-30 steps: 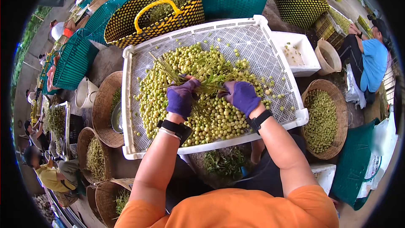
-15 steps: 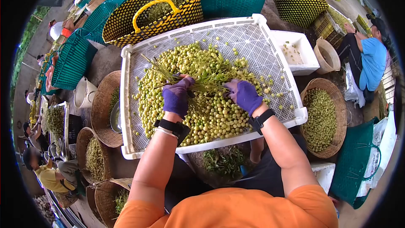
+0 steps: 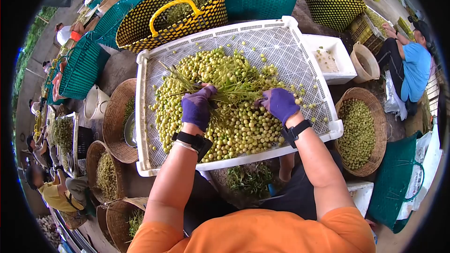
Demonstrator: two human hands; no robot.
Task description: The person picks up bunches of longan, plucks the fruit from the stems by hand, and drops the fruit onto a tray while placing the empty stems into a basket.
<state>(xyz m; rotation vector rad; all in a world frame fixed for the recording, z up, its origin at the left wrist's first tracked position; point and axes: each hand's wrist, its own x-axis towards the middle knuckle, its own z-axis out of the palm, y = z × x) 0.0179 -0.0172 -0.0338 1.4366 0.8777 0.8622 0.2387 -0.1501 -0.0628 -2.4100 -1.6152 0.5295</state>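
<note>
Small round yellow-green fruits lie heaped on a white mesh tray in front of me. In its purple glove, my left hand is closed around a bunch of thin green stems, which spreads rightward over the heap. My right hand, also gloved in purple, is at the right end of that bunch. Its fingers are bent together low against the stems and fruits; what lies between them is hidden.
Wicker baskets of fruit stand on the right and left. Beyond the tray are a yellow-black woven basket and a teal basket. A white box adjoins the tray's right side. A person in blue sits at right.
My right hand has shifted slightly to the right, away from my left hand. My left hand keeps its hold on the stems, nearly still.
</note>
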